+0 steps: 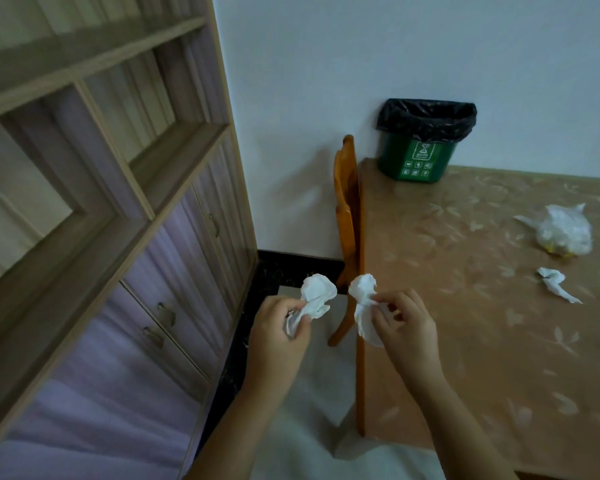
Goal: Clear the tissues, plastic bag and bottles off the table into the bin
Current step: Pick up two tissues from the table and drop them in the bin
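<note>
Pinching a crumpled tissue each, left hand (pixel 278 332) and right hand (pixel 407 329).

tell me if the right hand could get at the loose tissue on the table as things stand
Probably not yet: the right hand is already pinching a crumpled tissue. The path across the table to the loose tissue looks clear, so it could reach once emptied.

Pretty dim room, plain white wall (pixel 326 81) at 12 o'clock. Big wooden shelf unit (pixel 94 150) fills the 9 o'clock side, open cubbies up top, purplish cabinet doors and drawers (pixel 174 289) underneath. Orange wooden chair (pixel 347 216) tucked against the counter (pixel 465 323), which has a tan floral cover. Pale floor (pixel 309 410), black skirting (pixel 281 261).
</note>
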{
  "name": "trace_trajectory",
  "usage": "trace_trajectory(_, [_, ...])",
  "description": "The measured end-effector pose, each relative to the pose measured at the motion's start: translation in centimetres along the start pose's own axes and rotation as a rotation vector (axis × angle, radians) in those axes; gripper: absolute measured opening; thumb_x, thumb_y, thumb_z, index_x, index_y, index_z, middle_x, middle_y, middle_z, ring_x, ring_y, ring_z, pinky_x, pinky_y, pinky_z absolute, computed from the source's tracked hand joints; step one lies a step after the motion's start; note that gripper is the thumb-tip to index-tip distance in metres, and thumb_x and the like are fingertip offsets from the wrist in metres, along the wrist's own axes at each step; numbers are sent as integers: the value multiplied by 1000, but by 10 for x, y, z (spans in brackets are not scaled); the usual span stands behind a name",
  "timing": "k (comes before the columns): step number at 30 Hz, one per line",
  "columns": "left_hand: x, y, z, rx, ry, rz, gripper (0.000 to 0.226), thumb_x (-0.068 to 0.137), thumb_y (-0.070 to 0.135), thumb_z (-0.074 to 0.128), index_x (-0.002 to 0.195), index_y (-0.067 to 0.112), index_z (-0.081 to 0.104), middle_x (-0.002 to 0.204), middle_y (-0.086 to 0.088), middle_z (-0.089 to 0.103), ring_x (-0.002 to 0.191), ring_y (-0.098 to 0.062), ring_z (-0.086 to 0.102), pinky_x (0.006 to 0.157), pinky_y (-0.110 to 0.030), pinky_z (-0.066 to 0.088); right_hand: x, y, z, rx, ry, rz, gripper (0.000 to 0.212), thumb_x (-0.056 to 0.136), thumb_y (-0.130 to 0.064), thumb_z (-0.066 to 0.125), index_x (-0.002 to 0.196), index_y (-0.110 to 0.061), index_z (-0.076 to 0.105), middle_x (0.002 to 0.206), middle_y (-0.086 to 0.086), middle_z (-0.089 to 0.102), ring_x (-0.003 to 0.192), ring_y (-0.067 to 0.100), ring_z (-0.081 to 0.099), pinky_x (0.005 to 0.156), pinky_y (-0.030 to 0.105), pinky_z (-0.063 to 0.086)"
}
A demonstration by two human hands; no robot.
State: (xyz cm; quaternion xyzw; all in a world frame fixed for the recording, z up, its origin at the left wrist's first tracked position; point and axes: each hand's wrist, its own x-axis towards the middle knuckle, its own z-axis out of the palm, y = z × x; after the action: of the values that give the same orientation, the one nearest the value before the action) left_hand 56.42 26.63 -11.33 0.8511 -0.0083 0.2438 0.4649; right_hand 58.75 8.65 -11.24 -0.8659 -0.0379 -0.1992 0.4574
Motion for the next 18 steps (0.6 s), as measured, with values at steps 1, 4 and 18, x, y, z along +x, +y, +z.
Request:
trace_trajectory(1, [6, -3, -6, -10, 3, 11, 11, 72, 11, 63, 82, 6, 63, 86, -2, 59, 80, -3, 55, 68, -4, 38, 2, -7, 5, 7, 21, -4, 16, 76, 0, 67, 83, -14, 66, 78, -1, 55, 78, 3, 51, 61, 8, 38])
trace_trajectory(4, [23, -14, -19, -14, -3, 26, 10, 72, 11, 62, 81, 7, 63, 85, -3, 60, 81, -2, 54, 68, -5, 38, 12, -25, 23, 10, 50, -17, 14, 76, -2, 68, 83, -13, 66, 78, -11, 51, 76, -3, 50, 61, 7, 38])
trace_trajectory(18, [188, -63, 34, -35, -112, 10, 15, 75, -3, 68, 81, 9, 63, 82, 2, 60, 79, -8, 56, 63, -7, 40, 159, 4, 74, 13, 223, 20, 17, 75, 6, 65, 85, -7, 67, 83, 1, 57, 82, -4, 51, 65, 6, 38])
